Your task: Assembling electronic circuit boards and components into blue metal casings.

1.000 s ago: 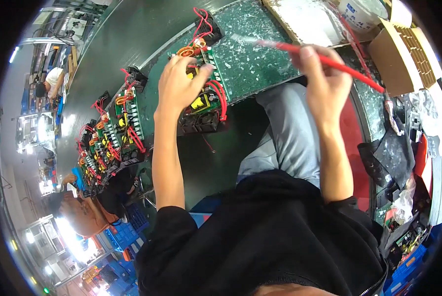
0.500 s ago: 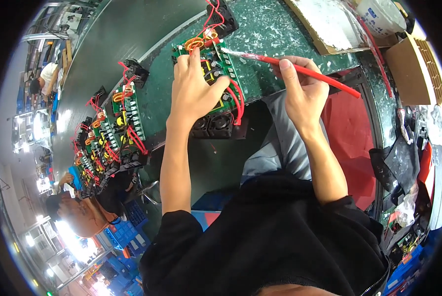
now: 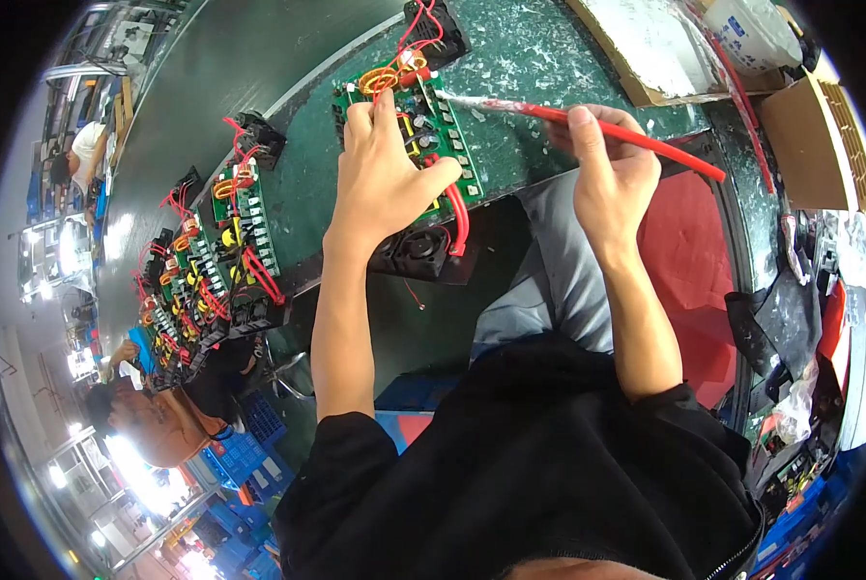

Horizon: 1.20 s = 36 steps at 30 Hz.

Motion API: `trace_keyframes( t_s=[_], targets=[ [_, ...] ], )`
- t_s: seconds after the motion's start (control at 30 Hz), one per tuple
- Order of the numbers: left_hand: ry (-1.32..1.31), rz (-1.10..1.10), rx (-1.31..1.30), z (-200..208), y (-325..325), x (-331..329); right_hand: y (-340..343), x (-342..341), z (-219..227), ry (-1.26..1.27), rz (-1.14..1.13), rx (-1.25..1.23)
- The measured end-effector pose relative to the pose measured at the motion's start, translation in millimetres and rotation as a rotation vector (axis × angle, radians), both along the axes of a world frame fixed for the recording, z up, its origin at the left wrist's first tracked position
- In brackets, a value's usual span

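Observation:
A green circuit board (image 3: 464,164) with coils, red wires and a row of small parts along its right side lies on the bench. My left hand (image 3: 380,188) grips it from above, fingers on its upper left part, thumb stretched toward the thick red wires (image 3: 457,208). Its palm hides much of the board. Black fans (image 3: 418,253) hang at the board's near end, and another black fan (image 3: 435,34) lies beyond its far end. Closed around a slim red stick (image 3: 679,159), my right hand (image 3: 615,184) points the stick's white-smeared tip at the board's upper right edge.
Similar boards (image 3: 245,217) stand in a row along the bench to the left, where another person (image 3: 143,411) sits. At the far right are a white-smeared tray (image 3: 646,43), a white bucket (image 3: 750,37) and a cardboard box (image 3: 805,145).
My right hand and the red stick have shifted a little to the right. The left thumb has moved slightly right over the red wires, and the near fans have shifted slightly left.

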<state>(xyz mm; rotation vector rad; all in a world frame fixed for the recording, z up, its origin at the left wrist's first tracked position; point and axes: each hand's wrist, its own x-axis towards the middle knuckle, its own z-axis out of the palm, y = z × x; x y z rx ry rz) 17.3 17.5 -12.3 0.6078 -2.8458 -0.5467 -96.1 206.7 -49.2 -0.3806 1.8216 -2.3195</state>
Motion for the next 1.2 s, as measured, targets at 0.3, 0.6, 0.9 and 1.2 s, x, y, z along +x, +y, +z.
trace_keyframes(
  t_s=[0.3, 0.6, 0.9, 1.2],
  targets=[
    [0.008, 0.002, 0.003, -1, 0, 1, 4, 0, -1, 0.043, 0.007, 0.001],
    [0.019, -0.003, 0.009, -3, -1, 0, 11, 9, -5, 0.045, 0.064, -0.020],
    [0.036, 0.024, 0.023, -2, 4, 1, 13, 10, -5, 0.079, 0.112, 0.037],
    [0.080, 0.006, 0.004, -5, 2, 2, 16, 12, -1, 0.408, 0.136, 0.229]
  ],
)
